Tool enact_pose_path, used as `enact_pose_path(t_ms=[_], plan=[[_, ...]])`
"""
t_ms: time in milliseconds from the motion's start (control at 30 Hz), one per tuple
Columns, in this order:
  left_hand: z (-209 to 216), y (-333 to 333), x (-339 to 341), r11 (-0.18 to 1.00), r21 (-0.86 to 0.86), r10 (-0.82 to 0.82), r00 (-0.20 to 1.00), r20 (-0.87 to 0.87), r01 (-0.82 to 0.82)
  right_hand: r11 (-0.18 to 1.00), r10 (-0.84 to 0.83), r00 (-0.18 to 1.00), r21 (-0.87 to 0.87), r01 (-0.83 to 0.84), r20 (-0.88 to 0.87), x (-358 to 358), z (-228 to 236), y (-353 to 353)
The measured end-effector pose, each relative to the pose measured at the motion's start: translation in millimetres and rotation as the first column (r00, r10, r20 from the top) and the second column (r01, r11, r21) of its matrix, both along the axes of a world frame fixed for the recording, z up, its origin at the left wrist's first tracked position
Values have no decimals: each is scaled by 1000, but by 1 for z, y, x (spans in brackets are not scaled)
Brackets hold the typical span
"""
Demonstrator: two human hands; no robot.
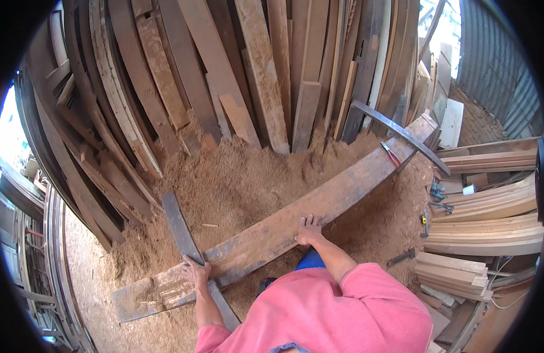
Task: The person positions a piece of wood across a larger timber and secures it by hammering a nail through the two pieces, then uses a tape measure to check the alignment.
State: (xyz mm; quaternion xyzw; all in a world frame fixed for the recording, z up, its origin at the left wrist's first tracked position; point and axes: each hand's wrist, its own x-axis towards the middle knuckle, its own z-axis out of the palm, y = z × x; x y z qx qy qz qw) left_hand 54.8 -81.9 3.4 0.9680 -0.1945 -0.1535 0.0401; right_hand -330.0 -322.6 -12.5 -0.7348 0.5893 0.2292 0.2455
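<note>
A long, worn wooden plank lies slantwise in front of me, from the lower left to the upper right. Across its left part runs a dark flat strip, and my left hand is closed on it where strip and plank cross. My right hand rests on the near edge of the plank around its middle, fingers laid over the top face. Another dark strip lies across the plank's far right end. Beside that strip, pliers with red handles sit on the plank.
Upright boards lean in a dense row at the back. Sawdust is heaped over the ground. Stacked curved timber and tools, including a blue power tool, are at the right. Corrugated metal sheet stands at the back right.
</note>
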Motion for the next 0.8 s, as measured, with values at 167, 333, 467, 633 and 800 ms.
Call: enact_pose_path(t_ms=[167, 333, 467, 633, 800], plan=[[-12, 9, 0, 1000, -15, -20, 995, 100, 22, 1000, -6, 1000, 12, 6, 9, 5, 5, 1], [-15, 12, 3, 995, -83, -53, 996, 72, 59, 1000, 3, 1000, -3, -3, 6, 5, 2, 1], [-10, 12, 3, 995, -66, -71, 996, 62, 75, 1000, 3, 1000, -25, -3, 1, 5, -4, 1], [-9, 9, 2, 993, -77, -81, 992, 96, 89, 999, -12, 1000, -40, 12, 5, 6, -6, 0], [-14, 14, 3, 992, -52, -105, 987, 123, 112, 999, -15, 1000, -42, 15, -5, 5, -5, 2]])
